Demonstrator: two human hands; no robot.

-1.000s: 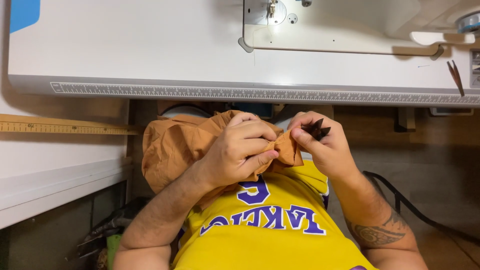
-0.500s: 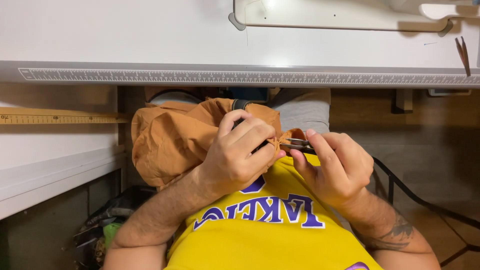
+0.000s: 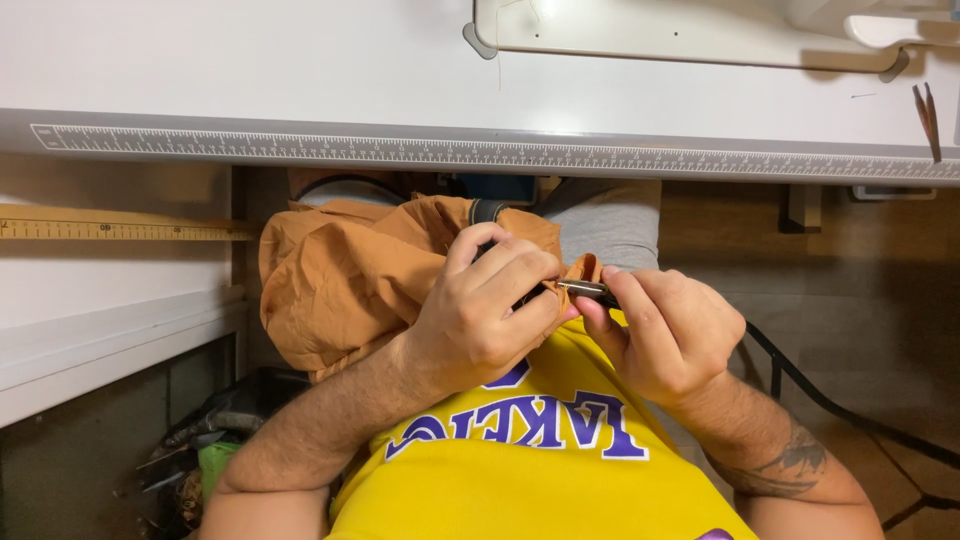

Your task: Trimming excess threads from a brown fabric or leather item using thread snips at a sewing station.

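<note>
Two hands close together below the worktop point(image 3: 300, 70) front edge, over the lap; left hand point(image 3: 480, 310) clamped on a fold of orange-brown fabric point(image 3: 340, 270), fingers curled tight; right hand point(image 3: 670, 335) pinched shut on a small dark metal tool point(image 3: 585, 290), held between thumb and fingertips; tool's long axis roughly level, parallel to the worktop's ruler-marked edge, tip pointing left into the fabric at the left hand; fabric bunched toward the left, below that edge; compared with half a second earlier, much the same grip and tool direction, hands barely shifted; a second earlier, right hand higher, tool tilted upward.
</note>
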